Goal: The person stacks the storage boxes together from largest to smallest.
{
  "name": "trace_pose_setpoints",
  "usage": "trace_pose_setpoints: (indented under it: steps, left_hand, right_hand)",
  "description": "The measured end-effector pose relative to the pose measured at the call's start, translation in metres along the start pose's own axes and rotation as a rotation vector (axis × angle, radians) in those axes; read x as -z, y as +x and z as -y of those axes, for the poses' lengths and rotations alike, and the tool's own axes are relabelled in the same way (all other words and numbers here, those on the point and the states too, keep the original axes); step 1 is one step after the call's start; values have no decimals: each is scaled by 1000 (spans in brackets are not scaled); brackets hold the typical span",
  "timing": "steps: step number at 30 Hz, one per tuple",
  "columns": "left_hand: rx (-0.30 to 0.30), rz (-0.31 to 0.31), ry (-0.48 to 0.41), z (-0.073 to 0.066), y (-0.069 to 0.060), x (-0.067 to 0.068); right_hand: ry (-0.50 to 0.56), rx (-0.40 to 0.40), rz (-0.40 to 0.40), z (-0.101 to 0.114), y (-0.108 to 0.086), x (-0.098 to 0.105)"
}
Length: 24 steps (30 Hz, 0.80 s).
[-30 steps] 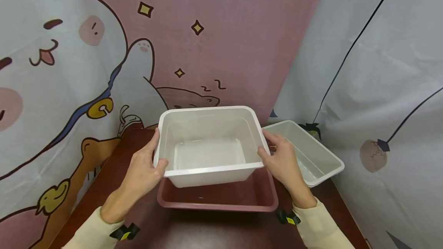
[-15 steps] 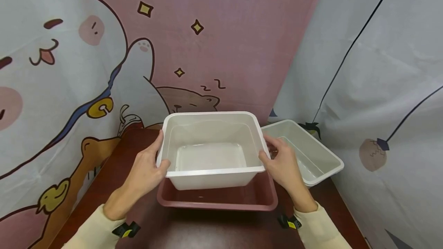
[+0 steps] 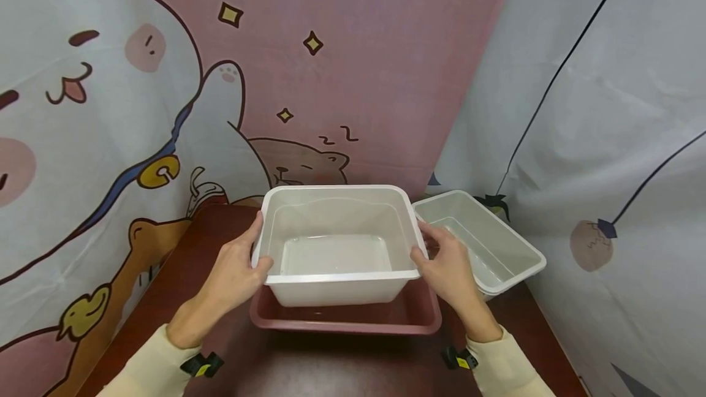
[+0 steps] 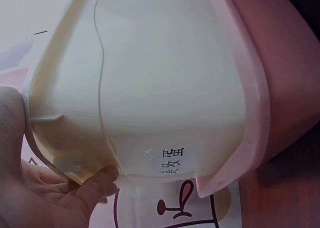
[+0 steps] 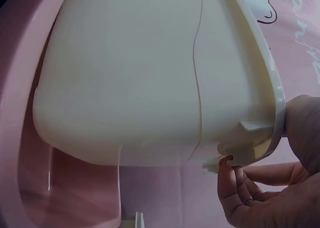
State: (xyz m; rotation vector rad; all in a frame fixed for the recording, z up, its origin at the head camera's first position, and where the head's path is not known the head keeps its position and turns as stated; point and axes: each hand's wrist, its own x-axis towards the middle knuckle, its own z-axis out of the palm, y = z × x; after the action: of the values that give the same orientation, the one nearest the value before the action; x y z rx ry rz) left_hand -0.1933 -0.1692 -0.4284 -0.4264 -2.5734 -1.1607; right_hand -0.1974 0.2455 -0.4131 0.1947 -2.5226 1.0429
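Observation:
Between both hands hangs a white plastic bin (image 3: 336, 290), its open side tilted toward me. My left hand (image 3: 234, 271) grips the bin's left rim, thumb over the edge and fingers underneath. On the opposite rim my right hand (image 3: 449, 265) holds it the same way. Below is a pink plastic bin (image 3: 353, 326), and the white bin's base dips partly inside it. The left wrist view shows a label with dark characters (image 4: 174, 160) on the white bin's side. In the right wrist view the pink bin's wall (image 5: 20, 138) stands close beside the white bin's outer wall.
Another white bin (image 3: 515, 247) stands at the right, behind my right hand. All sit on a dark reddish-brown table (image 3: 331, 366). Printed cloth with cartoon animals (image 3: 353, 78) hangs close behind the table and along its sides.
The white bin has come down slightly, deeper toward the pink bin, with both hands still holding its rims. The pink bin and the other white bin stay in place.

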Motion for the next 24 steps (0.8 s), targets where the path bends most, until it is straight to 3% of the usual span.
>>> trace_pose_setpoints:
  steps: [14,24]
  left_hand:
    - [4,-21,28,7,-1,-5]
    - [9,-11,52,12,0,-11]
  right_hand:
    - [-51,28,-30,-7,-5,-10]
    - [-56,-2,-18,-9,-7,-16]
